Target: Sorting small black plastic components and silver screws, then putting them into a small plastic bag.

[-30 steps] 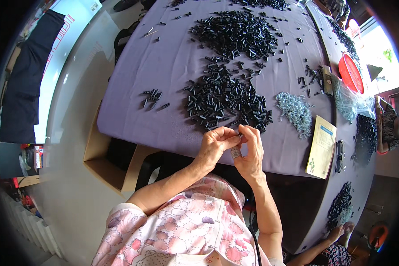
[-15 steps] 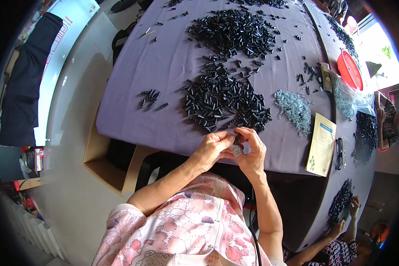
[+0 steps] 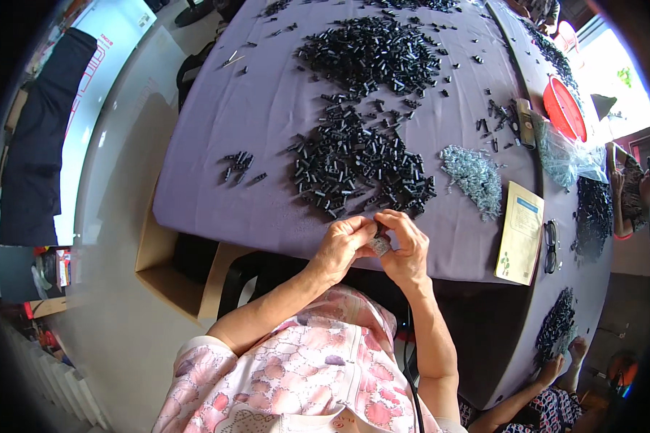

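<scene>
At near bench [image 3: 260, 224] edge, we see left hand [image 3: 339, 247] and right hand [image 3: 407, 249] pinching a small dark piece [image 3: 380, 229], near side of black pile [image 3: 354, 162]. Fingertip work, we judge; next calls for steadiness.

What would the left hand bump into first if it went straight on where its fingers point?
For the left hand, seemingly the small dark piece at its fingertips, then the right hand just beyond; whether it already touches either is hard to tell.
</scene>
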`<act>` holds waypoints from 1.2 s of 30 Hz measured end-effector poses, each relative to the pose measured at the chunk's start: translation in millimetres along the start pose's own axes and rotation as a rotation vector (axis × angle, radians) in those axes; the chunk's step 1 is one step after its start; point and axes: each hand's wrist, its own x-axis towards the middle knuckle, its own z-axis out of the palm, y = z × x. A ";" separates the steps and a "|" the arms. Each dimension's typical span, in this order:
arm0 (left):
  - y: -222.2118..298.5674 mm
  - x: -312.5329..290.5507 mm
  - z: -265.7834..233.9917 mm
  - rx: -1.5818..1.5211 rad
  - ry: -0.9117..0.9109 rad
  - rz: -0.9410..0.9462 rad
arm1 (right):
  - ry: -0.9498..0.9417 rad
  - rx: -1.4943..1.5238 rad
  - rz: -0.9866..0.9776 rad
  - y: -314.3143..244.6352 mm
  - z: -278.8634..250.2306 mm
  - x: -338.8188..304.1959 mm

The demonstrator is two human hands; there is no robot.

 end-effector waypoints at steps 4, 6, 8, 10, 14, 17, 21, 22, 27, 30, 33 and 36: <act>-3.2 1.7 0.5 -0.039 0.033 0.026 | 0.024 -0.045 -0.032 4.8 5.3 -3.9; -3.6 1.8 -1.5 -0.031 0.049 0.019 | 0.044 -0.056 -0.072 8.1 8.7 -5.3; -5.6 3.8 -4.4 -0.028 0.048 0.028 | 0.060 -0.043 -0.068 9.3 11.0 -6.7; -2.4 4.8 -4.2 -0.012 0.036 0.017 | 0.063 -0.082 -0.121 11.9 11.1 -7.3; -5.2 6.1 -0.1 0.009 0.061 0.025 | 0.012 -0.072 -0.071 13.6 8.4 -9.6; -0.6 2.2 2.6 0.064 0.109 0.037 | -0.110 -0.092 -0.061 2.8 -5.5 -0.1; 16.5 -9.2 -15.9 0.329 0.178 0.151 | -0.208 -0.078 0.052 -1.8 -41.2 12.8; 25.0 -14.2 -19.8 0.464 0.210 0.203 | -0.070 -0.118 0.063 10.9 -47.4 12.8; 52.1 -24.3 -57.0 1.028 0.488 0.532 | 0.232 -0.502 0.217 72.4 -73.6 20.2; 70.9 -29.6 -75.0 1.385 0.623 0.688 | 0.227 -0.596 0.290 81.7 -71.7 25.1; 76.0 -31.1 -93.7 1.571 0.677 0.764 | 0.198 -0.655 0.320 84.7 -68.5 29.6; 75.2 -26.5 -105.8 1.646 0.757 0.686 | 0.135 -0.700 0.351 82.9 -67.2 32.2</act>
